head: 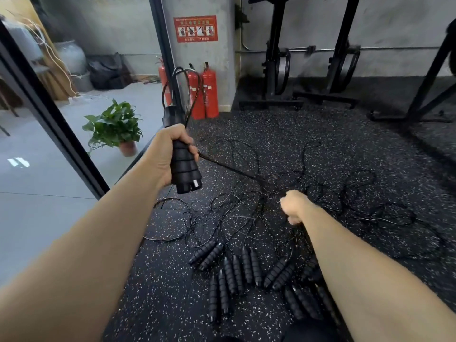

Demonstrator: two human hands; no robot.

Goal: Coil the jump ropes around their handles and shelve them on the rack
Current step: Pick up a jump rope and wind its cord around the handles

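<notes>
Handles [185,166] stand near-upright, butts down, clasped in left grip [162,154]; blurred right grip [292,206] seemingly pinches cord [232,169].

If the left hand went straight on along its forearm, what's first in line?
Probably the red extinguishers; the left hand, gripping the handles, points that way. Depth is unclear.

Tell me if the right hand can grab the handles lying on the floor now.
Likely not yet: the right hand grips the taut rope. The floor handles lie uncovered close below it.
</notes>
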